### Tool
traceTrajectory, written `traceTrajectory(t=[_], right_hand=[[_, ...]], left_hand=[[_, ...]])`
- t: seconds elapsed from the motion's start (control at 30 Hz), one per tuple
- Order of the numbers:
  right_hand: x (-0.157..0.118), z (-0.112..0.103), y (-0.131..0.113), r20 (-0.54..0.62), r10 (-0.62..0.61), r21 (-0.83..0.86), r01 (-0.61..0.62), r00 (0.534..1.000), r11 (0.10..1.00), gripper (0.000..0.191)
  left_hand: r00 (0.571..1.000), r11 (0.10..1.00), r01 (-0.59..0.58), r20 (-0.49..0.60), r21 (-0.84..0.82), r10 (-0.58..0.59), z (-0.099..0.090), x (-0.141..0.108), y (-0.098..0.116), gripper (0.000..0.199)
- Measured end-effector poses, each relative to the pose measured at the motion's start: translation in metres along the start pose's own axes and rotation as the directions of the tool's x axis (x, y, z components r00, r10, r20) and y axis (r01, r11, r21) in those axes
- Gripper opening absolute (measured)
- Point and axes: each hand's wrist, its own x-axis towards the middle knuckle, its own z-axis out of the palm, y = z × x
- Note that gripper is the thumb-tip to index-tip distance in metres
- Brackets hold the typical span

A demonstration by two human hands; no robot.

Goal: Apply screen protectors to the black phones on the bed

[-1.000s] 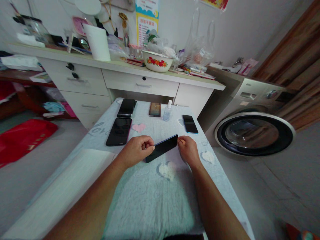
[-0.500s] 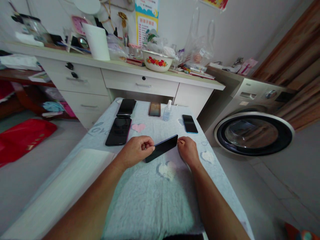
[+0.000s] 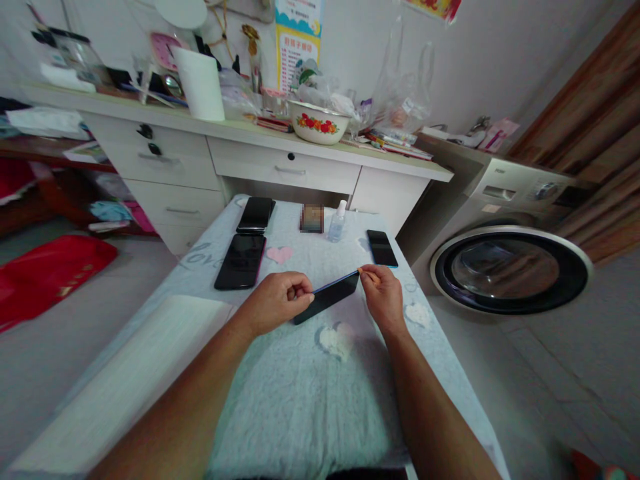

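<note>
A dark phone (image 3: 330, 299) is tilted on its long edge above the pale blue cloth, between my two hands. My left hand (image 3: 280, 301) pinches its upper left edge between thumb and fingers. At its upper right corner, the closed fingers of my right hand (image 3: 384, 293) grip the phone. Further left lies a black phone with a pink edge (image 3: 241, 262), and behind it are stacked dark phones (image 3: 255, 215). A blue-edged phone (image 3: 382, 249) lies to the right. Near the back stand a clear spray bottle (image 3: 337, 223) and a small blurred square item (image 3: 312, 219).
The cloth-covered table (image 3: 310, 407) carries a long whitish strip (image 3: 125, 380) on its left. Behind is a white desk (image 3: 280, 157) with a flowered bowl (image 3: 320, 125) and a white cylinder (image 3: 201, 85). A washing machine (image 3: 505, 200) stands at the right.
My right hand has moved slightly up, and its fingers are now at the phone's upper right corner. The phone sits a little flatter against the view. My left hand keeps its pinch.
</note>
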Motion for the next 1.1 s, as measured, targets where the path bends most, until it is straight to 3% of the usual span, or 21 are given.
traceTrajectory(t=[0.2,0.5,0.63,0.73,0.87,1.1], right_hand=[[-0.004,0.0,-0.011,0.014,-0.168,-0.07,0.169,0.986,0.983,0.018],[-0.017,0.006,-0.024,0.13,-0.263,-0.03,0.269,0.956,0.963,0.025],[-0.018,0.006,-0.025,0.144,-0.268,-0.04,0.276,0.952,0.96,0.026],[-0.017,0.005,-0.025,0.139,-0.271,-0.05,0.28,0.952,0.959,0.025],[-0.016,0.003,-0.026,0.127,-0.272,-0.051,0.28,0.954,0.959,0.023],[-0.012,0.002,-0.021,0.055,-0.23,-0.123,0.236,0.972,0.964,0.021]], left_hand=[[1.0,1.0,0.006,0.009,0.008,-0.006,0.0,0.0,0.0,0.013],[1.0,1.0,0.01,0.011,-0.001,-0.01,-0.002,-0.001,0.003,0.015],[0.998,1.0,0.027,0.055,-0.008,-0.026,-0.006,-0.001,0.003,0.016],[0.983,0.997,0.075,0.168,-0.037,-0.068,-0.013,-0.003,0.003,0.019],[0.945,0.987,0.133,0.311,-0.093,-0.098,-0.023,-0.007,0.001,0.037],[0.948,0.976,0.144,0.305,-0.163,-0.089,-0.023,-0.006,-0.003,0.034]])
